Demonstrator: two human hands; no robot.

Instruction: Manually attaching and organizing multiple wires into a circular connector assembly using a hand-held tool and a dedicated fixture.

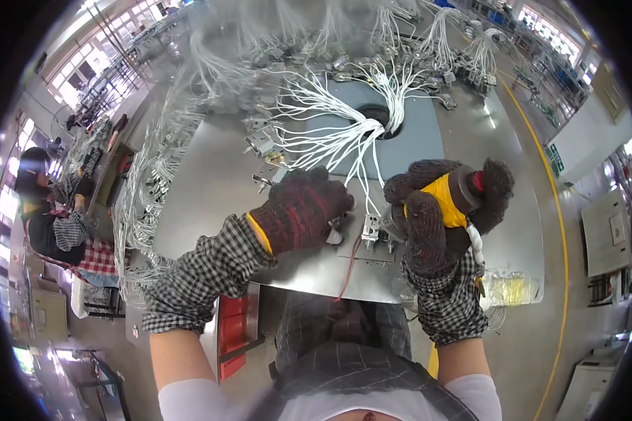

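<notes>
My left hand [298,210], in a dark red and black knit glove, is closed over the steel tabletop with a small metal piece [335,236] at its fingertips. My right hand [425,231], in a dark brown knit glove, wraps round a yellow and black power tool [445,198] with a white cord. Between the hands, a small metal block with terminals [371,226] sits by the front edge, joined to white wires [361,188]. A thin red-brown cord [349,266] hangs over that edge. The tool's tip is mostly hidden.
White wires gather into a bundle [369,128] at a black-rimmed hole in a grey board [418,144]. Metal fittings with white wires ring the steel table [203,182]. Clear plastic packaging [512,288] lies at the right corner. A co-worker [56,203] sits at the far left.
</notes>
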